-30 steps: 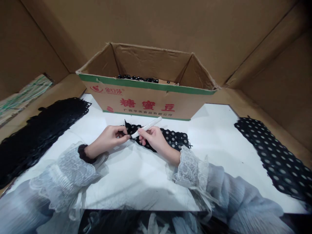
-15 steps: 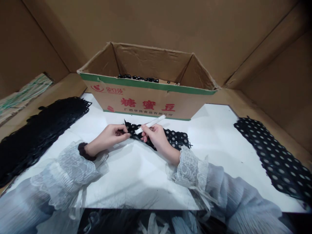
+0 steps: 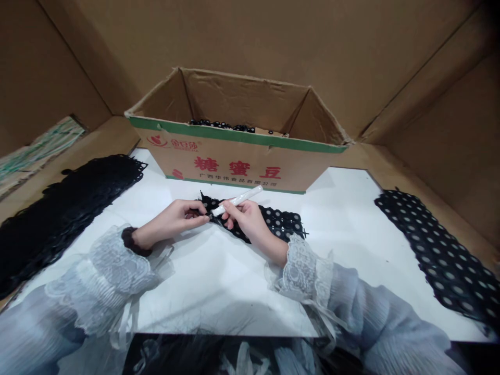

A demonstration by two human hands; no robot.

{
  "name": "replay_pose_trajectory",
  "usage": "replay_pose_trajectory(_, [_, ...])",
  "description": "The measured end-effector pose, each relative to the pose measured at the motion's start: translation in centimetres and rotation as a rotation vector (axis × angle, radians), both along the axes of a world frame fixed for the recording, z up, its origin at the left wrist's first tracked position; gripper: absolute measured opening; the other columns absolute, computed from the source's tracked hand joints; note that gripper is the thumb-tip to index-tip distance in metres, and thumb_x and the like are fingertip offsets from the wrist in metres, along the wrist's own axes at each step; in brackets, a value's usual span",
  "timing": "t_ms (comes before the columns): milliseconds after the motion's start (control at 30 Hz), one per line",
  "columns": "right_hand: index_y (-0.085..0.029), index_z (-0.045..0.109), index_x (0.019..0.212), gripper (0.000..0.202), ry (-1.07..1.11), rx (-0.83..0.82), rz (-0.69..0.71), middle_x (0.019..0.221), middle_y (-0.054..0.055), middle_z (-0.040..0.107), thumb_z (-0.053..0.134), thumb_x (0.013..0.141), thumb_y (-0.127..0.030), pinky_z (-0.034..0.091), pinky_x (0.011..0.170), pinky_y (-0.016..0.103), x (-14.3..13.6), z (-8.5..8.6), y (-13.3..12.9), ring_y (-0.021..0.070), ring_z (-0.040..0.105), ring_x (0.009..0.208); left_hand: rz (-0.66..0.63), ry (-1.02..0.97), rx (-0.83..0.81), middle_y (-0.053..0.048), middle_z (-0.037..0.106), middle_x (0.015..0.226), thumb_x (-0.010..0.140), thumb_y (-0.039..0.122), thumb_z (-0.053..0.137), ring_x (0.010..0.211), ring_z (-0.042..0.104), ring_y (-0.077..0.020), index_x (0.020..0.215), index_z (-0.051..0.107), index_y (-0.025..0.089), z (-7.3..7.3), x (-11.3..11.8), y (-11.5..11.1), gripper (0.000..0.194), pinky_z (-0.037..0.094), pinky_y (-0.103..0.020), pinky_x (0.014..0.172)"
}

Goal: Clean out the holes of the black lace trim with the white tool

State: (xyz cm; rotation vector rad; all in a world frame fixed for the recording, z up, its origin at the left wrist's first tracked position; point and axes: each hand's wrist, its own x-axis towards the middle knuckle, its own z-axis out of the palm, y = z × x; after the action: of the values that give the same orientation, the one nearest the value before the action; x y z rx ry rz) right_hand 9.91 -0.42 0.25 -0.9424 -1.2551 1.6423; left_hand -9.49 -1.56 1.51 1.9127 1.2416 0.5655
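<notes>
A black rubbery sheet dotted with pale round discs [image 3: 282,221] lies on the white tabletop, in front of the cardboard box. My left hand [image 3: 180,219] pinches the sheet's left end between thumb and fingers. My right hand [image 3: 247,217] is closed around a white, pen-like stick [image 3: 245,197]. The stick slants, its lower end at the sheet close to my left fingertips and its upper end pointing up and right. My hands hide part of the sheet, and I cannot make out exactly what the stick's tip touches.
A cardboard box [image 3: 234,165] with a green rim stands behind my hands, black dotted pieces inside. Another dotted black sheet [image 3: 441,255] lies at the right, and a dark pile [image 3: 74,208] at the left. Cardboard walls [image 3: 273,36] enclose the white tabletop [image 3: 219,291].
The white stick and my right hand have shifted slightly left and down, bringing the stick's lower end nearer my left fingertips. My left hand has hardly moved.
</notes>
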Motion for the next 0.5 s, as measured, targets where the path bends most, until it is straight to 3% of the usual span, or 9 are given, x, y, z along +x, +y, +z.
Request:
replay_pose_trajectory(200, [-0.013, 0.058, 0.077, 0.027, 0.017, -0.006, -0.047, 0.057, -0.003, 0.056, 0.062, 0.072, -0.040, 0.038, 0.040, 0.018, -0.15, -0.29, -0.08, 0.0048, 0.048, 0.039, -0.010, 0.053, 0.079, -0.001, 0.057, 0.070, 0.078, 0.039, 0.052, 0.060, 0.047, -0.0095, 0.077, 0.059, 0.012, 0.01, 0.01, -0.08, 0.027, 0.037, -0.019, 0.054])
replay_pose_trajectory(367, [-0.015, 0.055, 0.073, 0.025, 0.012, 0.007, 0.000, 0.052, -0.005, 0.053, 0.061, 0.073, -0.039, 0.040, 0.039, 0.019, 0.00, -0.59, -0.05, 0.0051, 0.046, 0.036, 0.030, 0.130, 0.270, -0.001, 0.061, 0.070, 0.078, 0.033, 0.054, 0.061, 0.051, -0.0104, 0.080, 0.063, 0.014, -0.15, 0.12, -0.28, 0.022, 0.039, -0.019, 0.057])
replay_pose_trajectory(500, [-0.015, 0.054, 0.075, 0.024, -0.010, 0.042, 0.026, 0.052, -0.004, 0.053, 0.059, 0.074, -0.039, 0.037, 0.036, 0.019, 0.27, -0.57, -0.26, 0.0051, 0.045, 0.036, 0.044, 0.087, 0.259, -0.004, 0.065, 0.081, 0.079, 0.031, 0.054, 0.070, 0.057, -0.0131, 0.088, 0.064, 0.015, -0.19, 0.23, -0.31, 0.021, 0.043, -0.020, 0.061])
